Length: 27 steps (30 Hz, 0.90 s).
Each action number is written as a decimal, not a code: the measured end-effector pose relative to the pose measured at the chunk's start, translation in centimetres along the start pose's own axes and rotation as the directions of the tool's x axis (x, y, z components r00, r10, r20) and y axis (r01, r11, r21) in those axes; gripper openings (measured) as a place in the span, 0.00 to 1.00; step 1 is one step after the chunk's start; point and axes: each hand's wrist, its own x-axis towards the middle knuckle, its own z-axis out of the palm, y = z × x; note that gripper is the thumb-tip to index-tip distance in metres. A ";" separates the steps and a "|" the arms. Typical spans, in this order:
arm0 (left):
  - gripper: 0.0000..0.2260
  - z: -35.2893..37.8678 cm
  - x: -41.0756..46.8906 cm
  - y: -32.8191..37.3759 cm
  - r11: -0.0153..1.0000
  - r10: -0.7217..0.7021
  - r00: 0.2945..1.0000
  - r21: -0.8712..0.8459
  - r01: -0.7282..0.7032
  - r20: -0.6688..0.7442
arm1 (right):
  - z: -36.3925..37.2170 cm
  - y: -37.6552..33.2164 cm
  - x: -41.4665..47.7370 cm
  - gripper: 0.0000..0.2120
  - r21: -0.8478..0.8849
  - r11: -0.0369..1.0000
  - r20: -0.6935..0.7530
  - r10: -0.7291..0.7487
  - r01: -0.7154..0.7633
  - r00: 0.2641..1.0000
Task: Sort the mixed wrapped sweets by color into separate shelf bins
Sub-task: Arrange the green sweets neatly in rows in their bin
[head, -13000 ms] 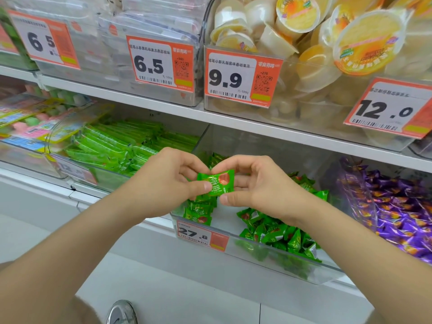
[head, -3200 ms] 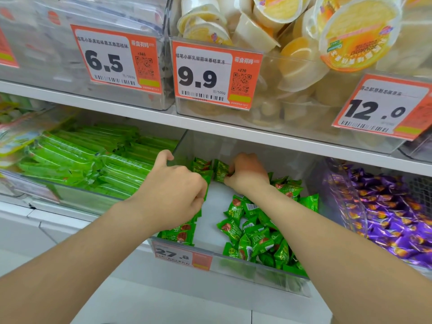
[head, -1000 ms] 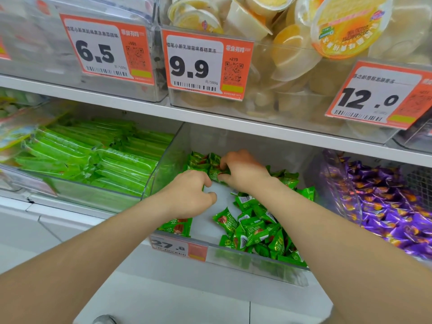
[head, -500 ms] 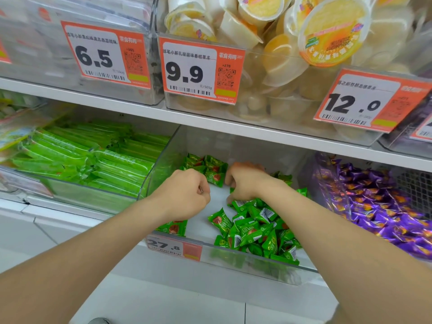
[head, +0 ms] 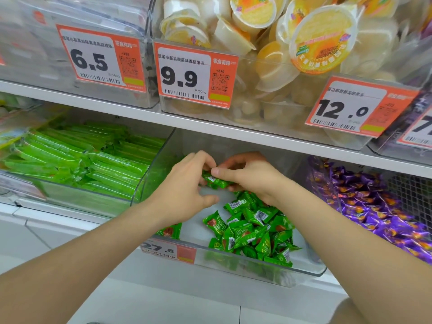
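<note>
One glossy sweet [head: 216,181] pinched, left hand [head: 184,195], right hand [head: 253,177]

My left grip [head: 184,190] and right grip [head: 252,178] meet over the clear bin [head: 257,267], both pinching one green sweet [head: 216,181] between them. Just below my right grip lies a heap of green sweets [head: 252,232]. Left of my left grip sit long green packs [head: 88,160]; right of my right grip lie purple sweets [head: 378,206].

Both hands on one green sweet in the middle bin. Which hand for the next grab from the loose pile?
Right, probably. The right hand is just above the loose pile, wrist over it; the left hand sits farther left, off the pile, and could keep the green sweet both pinch.
</note>
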 end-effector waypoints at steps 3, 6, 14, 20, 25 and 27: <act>0.21 -0.4 0.0 0.6 0.996 0.036 0.989 -0.081 -0.048 -0.142 | 0.7 -1.0 -1.3 0.17 0.310 0.931 0.099 0.172 -0.195 0.980; 0.10 -0.9 -0.1 0.8 0.996 0.038 0.980 -0.075 -0.054 -0.196 | 0.9 -1.7 -1.9 0.16 0.431 0.855 0.157 0.245 -0.289 0.957; 0.03 -1.1 -0.2 0.3 0.955 -0.231 0.963 -0.224 0.196 -0.139 | -0.1 -0.7 -1.8 0.07 -0.202 0.966 0.142 -0.133 0.160 0.981; 0.14 -1.1 -0.5 -0.4 0.953 -0.267 0.963 0.157 0.261 0.019 | 0.3 1.0 0.5 0.15 -0.735 0.654 0.043 -0.222 0.181 0.974; 0.22 -0.3 -1.4 -0.9 0.882 -0.318 0.900 0.441 0.166 0.297 | 2.2 2.7 2.7 0.14 -0.799 0.577 0.090 -0.166 0.171 0.982; 0.24 -0.2 -1.6 -1.1 0.857 -0.332 0.878 0.500 0.127 0.346 | 2.8 3.0 3.3 0.15 -0.802 0.569 0.105 -0.167 0.182 0.980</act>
